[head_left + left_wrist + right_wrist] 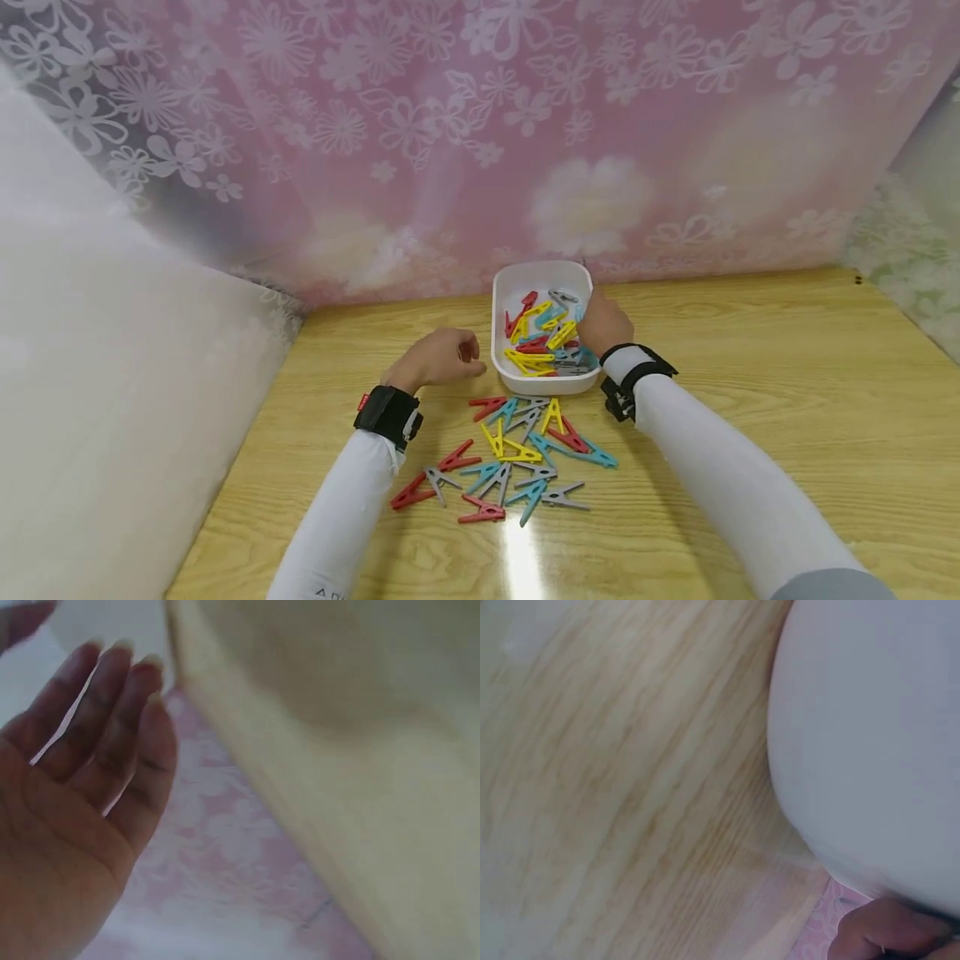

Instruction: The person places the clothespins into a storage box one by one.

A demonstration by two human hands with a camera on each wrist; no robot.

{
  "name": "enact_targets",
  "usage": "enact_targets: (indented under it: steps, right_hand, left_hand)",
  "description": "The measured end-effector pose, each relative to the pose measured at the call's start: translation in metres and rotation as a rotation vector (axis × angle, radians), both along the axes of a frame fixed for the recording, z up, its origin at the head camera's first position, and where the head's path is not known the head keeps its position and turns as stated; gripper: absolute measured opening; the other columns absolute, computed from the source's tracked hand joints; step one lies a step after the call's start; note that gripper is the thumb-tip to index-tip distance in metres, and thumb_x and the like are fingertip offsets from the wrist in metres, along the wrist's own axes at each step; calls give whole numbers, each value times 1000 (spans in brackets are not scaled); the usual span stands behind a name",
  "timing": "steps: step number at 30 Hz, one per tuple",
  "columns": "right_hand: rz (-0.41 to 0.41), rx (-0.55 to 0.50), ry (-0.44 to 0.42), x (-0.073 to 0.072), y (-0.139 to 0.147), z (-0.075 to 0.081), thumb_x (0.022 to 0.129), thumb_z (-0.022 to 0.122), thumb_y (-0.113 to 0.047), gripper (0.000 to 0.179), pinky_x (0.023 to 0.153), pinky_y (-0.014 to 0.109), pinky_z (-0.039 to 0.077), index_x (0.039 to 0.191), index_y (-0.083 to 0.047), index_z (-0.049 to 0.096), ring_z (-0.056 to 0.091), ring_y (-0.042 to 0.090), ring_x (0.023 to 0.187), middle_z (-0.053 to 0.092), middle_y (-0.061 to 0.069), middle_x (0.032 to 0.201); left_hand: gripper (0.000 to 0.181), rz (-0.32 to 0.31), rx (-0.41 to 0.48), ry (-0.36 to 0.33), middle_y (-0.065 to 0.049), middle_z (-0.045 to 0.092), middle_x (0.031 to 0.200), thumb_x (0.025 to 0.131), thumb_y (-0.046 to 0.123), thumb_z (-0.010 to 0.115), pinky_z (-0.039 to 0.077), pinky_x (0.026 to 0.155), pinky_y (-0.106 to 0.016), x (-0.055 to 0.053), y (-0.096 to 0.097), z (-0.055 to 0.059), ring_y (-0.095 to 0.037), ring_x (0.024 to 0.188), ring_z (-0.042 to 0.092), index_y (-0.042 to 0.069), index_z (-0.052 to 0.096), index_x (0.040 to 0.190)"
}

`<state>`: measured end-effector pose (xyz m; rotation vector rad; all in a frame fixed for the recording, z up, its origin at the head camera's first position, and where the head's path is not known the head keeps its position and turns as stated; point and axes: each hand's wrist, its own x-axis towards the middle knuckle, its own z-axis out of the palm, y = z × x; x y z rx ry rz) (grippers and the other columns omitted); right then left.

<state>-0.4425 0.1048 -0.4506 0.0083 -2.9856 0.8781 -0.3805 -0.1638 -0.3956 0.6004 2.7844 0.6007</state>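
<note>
A white plastic tub (546,386) stands near the back of the table, with many red, yellow, blue and grey clothespins (561,334) inside. My right hand (604,323) is over the tub's right rim, its fingertips hidden in the head view. The right wrist view shows only part of that hand (889,930), bent beside the tub wall (870,742); what it holds is not visible. Left of the tub, my left hand (444,358) hovers with loosely bent fingers, holding nothing. Its empty palm and fingers (112,742) show in the left wrist view. Loose clothespins (521,451) lie in front of the tub.
The wooden table (750,358) reaches to a pink floral cloth (465,167) hanging right behind the tub. A white wall or sheet (112,358) borders the left side, and a pale patterned cloth (911,242) the right.
</note>
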Motion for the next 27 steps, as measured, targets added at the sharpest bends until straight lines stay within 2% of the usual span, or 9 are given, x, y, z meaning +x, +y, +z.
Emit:
enact_targets:
  steps: [4, 10, 16, 23, 27]
  right_hand:
    - [1, -4, -11, 1, 1, 2, 90, 53, -5, 45, 65, 52, 53, 131, 10, 40, 65, 41, 84, 63, 29, 101]
    - [-2, 2, -22, 1, 4, 4, 89, 53, -4, 47, 65, 52, 53, 131, 11, 39, 64, 42, 84, 62, 31, 102]
    - [-4, -1, -14, 0, 5, 3, 88, 54, -4, 48, 67, 53, 52, 131, 10, 39, 64, 42, 87, 62, 30, 104]
    - [-1, 1, -41, 3, 0, 7, 89, 55, -5, 47, 71, 54, 52, 131, 10, 40, 64, 43, 90, 61, 31, 107]
    - [-3, 5, -46, 4, -1, 8, 90, 54, -6, 46, 71, 54, 52, 130, 10, 40, 64, 43, 89, 61, 31, 107]
  left_hand:
    - [30, -20, -21, -119, 2, 60, 84, 80, 35, 74, 46, 69, -32, 12, -7, -12, -16, 75, 54, 12, 64, 97]
    - [39, -52, -48, -178, 4, 60, 89, 79, 36, 77, 47, 72, -31, 24, -6, -17, -14, 80, 55, 11, 64, 106]
    - [32, -57, -63, -161, 1, 61, 91, 82, 30, 76, 47, 73, -29, 29, -1, -20, -14, 80, 55, 11, 64, 105]
    - [23, -42, -76, -107, 3, 58, 85, 83, 21, 75, 46, 70, -29, 34, -2, -26, -14, 74, 53, 10, 65, 101]
    - [24, -25, -63, -92, 4, 58, 84, 83, 22, 75, 46, 69, -28, 37, -4, -28, -13, 74, 53, 10, 66, 101]
